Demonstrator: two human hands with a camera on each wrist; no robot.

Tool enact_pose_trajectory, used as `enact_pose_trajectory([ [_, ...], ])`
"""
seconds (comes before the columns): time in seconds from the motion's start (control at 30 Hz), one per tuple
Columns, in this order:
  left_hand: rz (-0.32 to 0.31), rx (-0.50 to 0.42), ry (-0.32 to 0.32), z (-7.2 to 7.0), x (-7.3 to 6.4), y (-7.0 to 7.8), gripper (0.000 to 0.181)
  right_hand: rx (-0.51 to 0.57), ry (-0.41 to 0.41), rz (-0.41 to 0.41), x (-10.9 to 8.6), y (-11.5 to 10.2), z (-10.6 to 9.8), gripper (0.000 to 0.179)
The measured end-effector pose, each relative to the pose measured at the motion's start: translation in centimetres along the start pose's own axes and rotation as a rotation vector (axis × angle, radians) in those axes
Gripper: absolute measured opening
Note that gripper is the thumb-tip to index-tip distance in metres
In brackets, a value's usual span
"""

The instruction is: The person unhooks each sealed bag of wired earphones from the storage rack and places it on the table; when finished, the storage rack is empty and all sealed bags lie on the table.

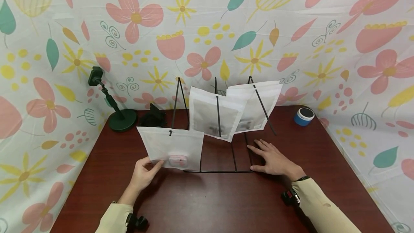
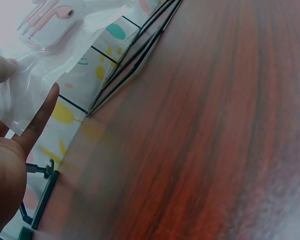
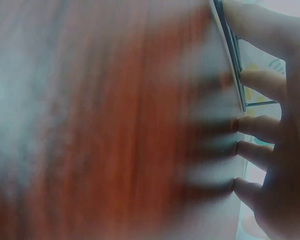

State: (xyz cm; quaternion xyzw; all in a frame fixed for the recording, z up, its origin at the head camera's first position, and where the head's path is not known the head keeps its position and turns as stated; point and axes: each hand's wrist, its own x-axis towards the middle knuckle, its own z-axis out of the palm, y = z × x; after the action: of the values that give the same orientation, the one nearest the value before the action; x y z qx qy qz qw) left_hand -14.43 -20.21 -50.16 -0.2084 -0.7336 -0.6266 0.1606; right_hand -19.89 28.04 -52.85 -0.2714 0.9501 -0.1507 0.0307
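Observation:
My left hand point(image 1: 143, 173) pinches the lower left corner of a white packet point(image 1: 155, 145) that hangs from a hook of a black wire rack point(image 1: 215, 171). In the left wrist view, thumb and fingers point(image 2: 45, 117) hold the corner of the packet's clear film point(image 2: 27, 92); pink-and-white earphones point(image 2: 50, 17) in a case show through it. My right hand point(image 1: 275, 159) lies with spread fingers at the right side of the rack's base. Its fingertips point(image 3: 244, 150) are on the tabletop, and the thumb is right at the base wire point(image 3: 230, 45).
Two more hooks carry other white packets, a middle one point(image 1: 207, 118) and a right-hand group point(image 1: 258, 114). A black stand point(image 1: 122, 119) and a dark object point(image 1: 152, 116) are at the back left. A blue jar point(image 1: 304, 117) sits back right. Floral cloth point(image 1: 203, 17) surrounds the brown table point(image 1: 200, 200).

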Motion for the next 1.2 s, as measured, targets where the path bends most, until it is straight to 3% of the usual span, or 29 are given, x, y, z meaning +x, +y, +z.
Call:
enact_pose_trajectory([
  [0.47,0.021,0.1,-0.02,-0.1,-0.4,1.0,0.017,0.013,-0.005,0.009,-0.1,0.2,0.1,0.083],
  [0.73,0.066,0.089,-0.03,-0.3,-0.9,1.1,0.022,0.02,0.002,0.005,0.0,0.1,0.1,0.083],
  [1.2,0.078,0.069,-0.04,0.0,-1.5,1.1,0.028,0.013,-0.001,0.01,0.1,0.1,0.0,0.083],
])
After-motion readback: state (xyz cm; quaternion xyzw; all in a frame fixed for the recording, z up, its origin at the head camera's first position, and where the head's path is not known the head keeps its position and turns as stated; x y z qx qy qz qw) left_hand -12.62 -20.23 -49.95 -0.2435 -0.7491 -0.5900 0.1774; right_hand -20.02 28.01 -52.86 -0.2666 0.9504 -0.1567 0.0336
